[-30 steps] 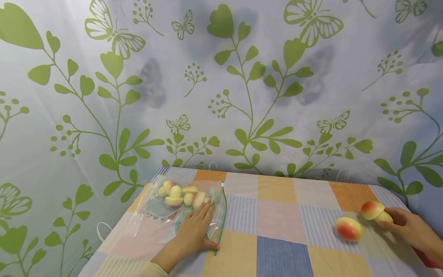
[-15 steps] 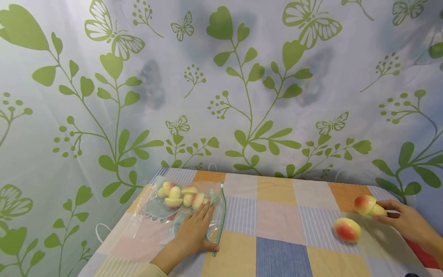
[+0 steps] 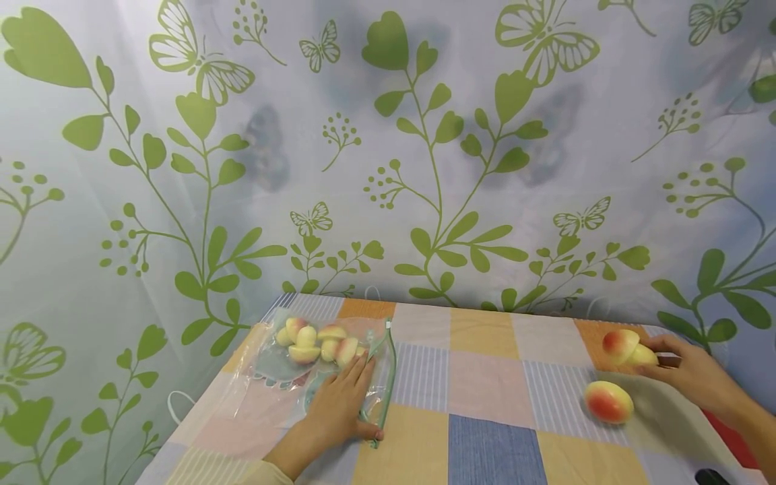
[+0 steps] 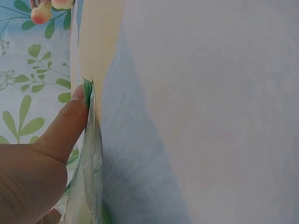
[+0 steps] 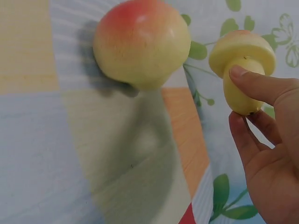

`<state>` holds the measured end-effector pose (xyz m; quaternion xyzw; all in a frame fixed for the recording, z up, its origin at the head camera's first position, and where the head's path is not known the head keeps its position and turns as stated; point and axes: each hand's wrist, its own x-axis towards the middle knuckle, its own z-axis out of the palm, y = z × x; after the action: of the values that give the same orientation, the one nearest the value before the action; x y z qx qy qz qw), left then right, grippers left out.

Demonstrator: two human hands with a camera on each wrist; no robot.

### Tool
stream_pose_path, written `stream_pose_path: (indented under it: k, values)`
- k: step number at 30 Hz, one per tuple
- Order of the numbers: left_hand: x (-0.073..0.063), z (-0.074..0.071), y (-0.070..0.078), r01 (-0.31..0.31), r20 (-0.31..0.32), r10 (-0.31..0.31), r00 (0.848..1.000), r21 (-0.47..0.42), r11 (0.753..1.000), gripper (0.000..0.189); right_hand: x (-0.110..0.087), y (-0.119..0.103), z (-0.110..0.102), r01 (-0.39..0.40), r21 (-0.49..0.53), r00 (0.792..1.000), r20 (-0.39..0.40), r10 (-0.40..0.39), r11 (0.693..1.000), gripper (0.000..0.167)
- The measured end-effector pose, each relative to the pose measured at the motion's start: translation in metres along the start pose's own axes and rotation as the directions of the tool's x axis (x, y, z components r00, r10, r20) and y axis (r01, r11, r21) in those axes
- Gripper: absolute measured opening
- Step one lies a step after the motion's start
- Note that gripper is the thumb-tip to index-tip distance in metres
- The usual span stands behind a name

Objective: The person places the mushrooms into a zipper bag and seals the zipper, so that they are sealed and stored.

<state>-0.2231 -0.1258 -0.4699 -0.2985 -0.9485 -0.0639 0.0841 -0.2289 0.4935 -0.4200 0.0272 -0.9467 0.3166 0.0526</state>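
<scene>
At the table's right side my right hand (image 3: 691, 374) pinches a toy mushroom (image 5: 245, 93) by its pale yellow stem, thumb on one side and fingertips at the stem's end. Its cap is yellow with a red top and points left in the head view. Just below it in that view, a second toy mushroom (image 3: 609, 403) lies on the cloth, red-yellow cap uppermost. My left hand (image 3: 342, 407) rests with extended fingers on a clear zip bag (image 3: 285, 397), its thumb at the green zip edge (image 4: 88, 93). Several mushrooms (image 3: 305, 353) lie inside the bag.
A patchwork cloth (image 3: 494, 448) covers the table. Behind it hangs a curtain (image 3: 339, 263) with green leaves and butterflies. Something red (image 3: 727, 434) shows at the table's right edge, and a small black object (image 3: 709, 477) at the bottom right.
My right hand has moved left and slightly up in the head view with the mushroom in its grip. The left hand, the bag and the lying mushroom have stayed in place.
</scene>
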Motion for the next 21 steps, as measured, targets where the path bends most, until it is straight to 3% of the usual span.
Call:
stream_pose_path:
  k: [7, 13, 18, 21]
  values:
    - [0.0, 0.001, -0.001, -0.002, -0.002, 0.002, 1.0, 0.005, 1.0, 0.13, 0.007, -0.022, 0.012, 0.144, 0.052, 0.989, -0.019, -0.144, 0.988, 0.055]
    - [0.0, 0.002, 0.0, -0.005, 0.003, 0.005, 1.0, 0.012, 1.0, 0.131, 0.007, -0.04, 0.025, 0.162, 0.101, 0.985, 0.04, -0.167, 0.982, 0.06]
    - [0.001, 0.002, -0.001, -0.01, -0.009, 0.01, 1.0, 0.017, 1.0, 0.131, 0.013, -0.055, 0.035, 0.32, 0.174, 0.945, 0.018, -0.328, 0.931, 0.059]
    - [0.001, 0.002, -0.001, -0.01, -0.011, 0.011, 1.0, 0.021, 1.0, 0.131, 0.013, -0.063, 0.041, 0.337, 0.176, 0.939, 0.012, -0.345, 0.925, 0.055]
